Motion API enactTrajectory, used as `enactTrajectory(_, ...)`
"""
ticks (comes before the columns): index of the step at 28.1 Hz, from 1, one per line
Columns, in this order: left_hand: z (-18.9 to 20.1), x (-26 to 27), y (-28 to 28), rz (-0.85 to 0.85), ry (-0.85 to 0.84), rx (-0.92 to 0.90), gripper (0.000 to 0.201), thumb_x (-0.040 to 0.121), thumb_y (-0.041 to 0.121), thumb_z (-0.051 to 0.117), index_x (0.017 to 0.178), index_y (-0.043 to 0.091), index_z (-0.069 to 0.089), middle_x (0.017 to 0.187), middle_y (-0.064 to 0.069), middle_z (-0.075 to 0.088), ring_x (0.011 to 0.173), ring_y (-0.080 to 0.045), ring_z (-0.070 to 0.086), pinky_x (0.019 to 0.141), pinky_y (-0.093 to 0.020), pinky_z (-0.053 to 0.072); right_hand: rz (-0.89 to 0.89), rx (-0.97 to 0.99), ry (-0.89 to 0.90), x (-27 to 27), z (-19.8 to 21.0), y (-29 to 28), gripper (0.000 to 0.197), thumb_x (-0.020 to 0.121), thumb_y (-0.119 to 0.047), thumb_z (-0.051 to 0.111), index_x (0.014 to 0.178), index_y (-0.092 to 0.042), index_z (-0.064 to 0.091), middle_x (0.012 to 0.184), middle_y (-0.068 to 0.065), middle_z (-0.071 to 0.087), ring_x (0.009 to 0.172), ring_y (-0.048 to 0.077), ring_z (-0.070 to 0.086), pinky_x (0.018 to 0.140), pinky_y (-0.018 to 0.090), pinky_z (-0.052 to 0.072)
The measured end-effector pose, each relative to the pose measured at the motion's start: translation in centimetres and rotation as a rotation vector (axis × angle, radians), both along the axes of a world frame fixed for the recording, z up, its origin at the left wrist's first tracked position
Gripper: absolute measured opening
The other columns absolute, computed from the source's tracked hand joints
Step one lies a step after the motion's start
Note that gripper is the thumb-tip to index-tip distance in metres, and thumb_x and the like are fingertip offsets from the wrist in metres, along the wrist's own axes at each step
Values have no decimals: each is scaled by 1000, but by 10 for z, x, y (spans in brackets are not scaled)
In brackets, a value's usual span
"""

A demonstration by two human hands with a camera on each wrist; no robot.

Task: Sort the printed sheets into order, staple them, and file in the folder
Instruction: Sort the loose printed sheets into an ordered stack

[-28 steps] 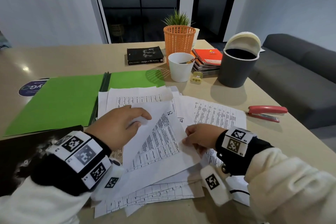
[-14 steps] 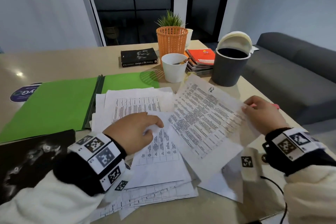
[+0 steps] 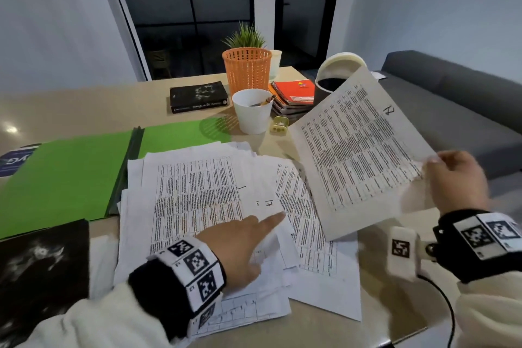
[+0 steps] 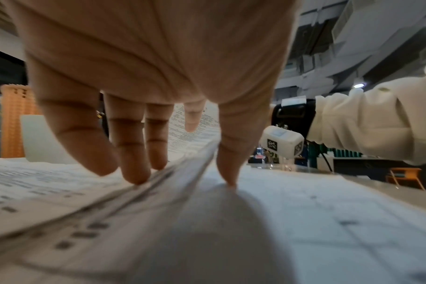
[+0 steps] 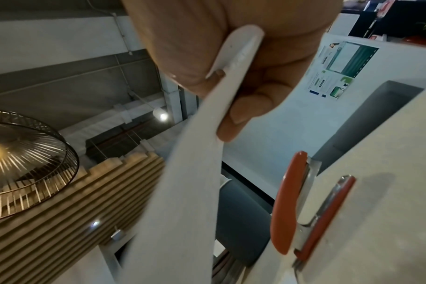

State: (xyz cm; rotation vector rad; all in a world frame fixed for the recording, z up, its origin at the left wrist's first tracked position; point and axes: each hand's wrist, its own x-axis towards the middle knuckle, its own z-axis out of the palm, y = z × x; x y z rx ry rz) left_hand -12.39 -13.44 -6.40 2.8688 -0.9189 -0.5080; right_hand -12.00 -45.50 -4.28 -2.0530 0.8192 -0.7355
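Note:
A loose heap of printed sheets (image 3: 197, 195) lies spread on the table in front of me. My left hand (image 3: 243, 243) lies flat over the heap with straight fingers, the fingertips (image 4: 136, 176) touching the paper. My right hand (image 3: 454, 181) pinches one printed sheet (image 3: 358, 150) by its edge and holds it raised and tilted at the right. In the right wrist view, thumb and fingers clamp that sheet (image 5: 195, 173). The open green folder (image 3: 67, 175) lies at the left. The red stapler (image 5: 302, 207) lies on the table beneath the lifted sheet.
Behind the papers stand a white cup (image 3: 251, 110), an orange mesh basket (image 3: 247, 70), a black book (image 3: 199, 96), spiral notebooks (image 3: 293, 93) and a grey bin (image 3: 336, 76). A black sheet (image 3: 39, 268) lies at the near left. A grey sofa (image 3: 452, 104) is beyond the table's right edge.
My right hand pulled one sheet out of the heap and lifted it up to the right. My left hand uncurled and slid right over the heap with fingers stretched.

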Motion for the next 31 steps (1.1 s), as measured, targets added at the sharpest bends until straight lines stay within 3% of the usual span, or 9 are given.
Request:
enactTrajectory(3, -11, -6, -5, -93, -32, 64, 86, 81, 57, 53, 143, 46, -6, 136, 5, 29, 119, -18, 35, 99, -37, 35, 27, 11, 8, -1, -4, 3, 19, 92, -15, 48, 105, -8, 60, 92, 7, 55, 84, 20, 47, 73, 26, 31)
enactTrajectory(6, -11, -4, -10, -188, 39, 156, 101, 69, 73, 59, 142, 50, -7, 155, 9, -7, 143, -20, -1, 115, -50, 6, 35, 33, 9, -2, -5, 6, 18, 91, -17, 48, 103, -10, 60, 91, 6, 57, 83, 21, 48, 73, 27, 31)
enactTrajectory(8, -10, -3, -11, -219, 89, 191, 108, 63, 74, 63, 140, 54, -10, 153, 13, -24, 142, -19, -20, 113, -56, -8, 45, 45, 6, -2, -7, 6, 17, 90, -17, 48, 101, -11, 60, 90, 7, 59, 83, 23, 51, 72, 27, 32)
enactTrajectory(12, -12, -6, -13, -296, 107, 245, 106, 62, 74, 64, 141, 54, -3, 149, 16, -32, 139, -17, -31, 108, -64, -13, 52, 65, 0, -2, -11, 5, 15, 89, -18, 49, 98, -12, 60, 90, 6, 60, 84, 23, 52, 73, 27, 33)
enactTrajectory(19, -9, -11, -14, -274, 70, 213, 93, 77, 57, 61, 143, 50, -4, 152, 14, -26, 142, -16, -21, 112, -61, -3, 74, 95, -26, 2, -24, 5, 13, 88, -20, 50, 94, -13, 60, 89, 8, 63, 79, 23, 54, 71, 30, 38)
enactTrajectory(23, -5, -14, -12, -215, 49, 75, 85, 81, 27, 53, 140, 54, -3, 152, 18, -19, 144, -12, -5, 114, -49, 20, 80, 95, -40, 0, -23, 3, 12, 88, -21, 50, 93, -15, 60, 85, 7, 61, 78, 24, 54, 71, 29, 37)
enactTrajectory(27, 6, -13, -5, -159, 98, -18, 83, 83, 15, 46, 136, 61, 2, 151, 23, -20, 142, -14, 13, 97, -33, 41, 57, 82, -50, -2, -21, -6, 10, 88, -21, 51, 92, -17, 60, 74, 2, 58, 77, 25, 54, 72, 30, 39)
enactTrajectory(29, 12, -12, 1, -113, 109, -53, 81, 85, 10, 42, 134, 63, 6, 152, 22, -14, 117, -13, 48, 80, -23, 47, 37, 89, -49, -2, -22, -11, 11, 87, -22, 51, 92, -17, 60, 73, 0, 58, 78, 26, 55, 73, 31, 40)
enactTrajectory(31, 17, -10, 7, -60, 104, -88, 77, 87, 7, 38, 133, 63, 12, 153, 15, 3, 79, -6, 54, 67, -21, 44, 25, 93, -50, -1, -25, -14, 11, 87, -22, 51, 92, -18, 60, 79, 5, 60, 79, 26, 55, 74, 31, 41)
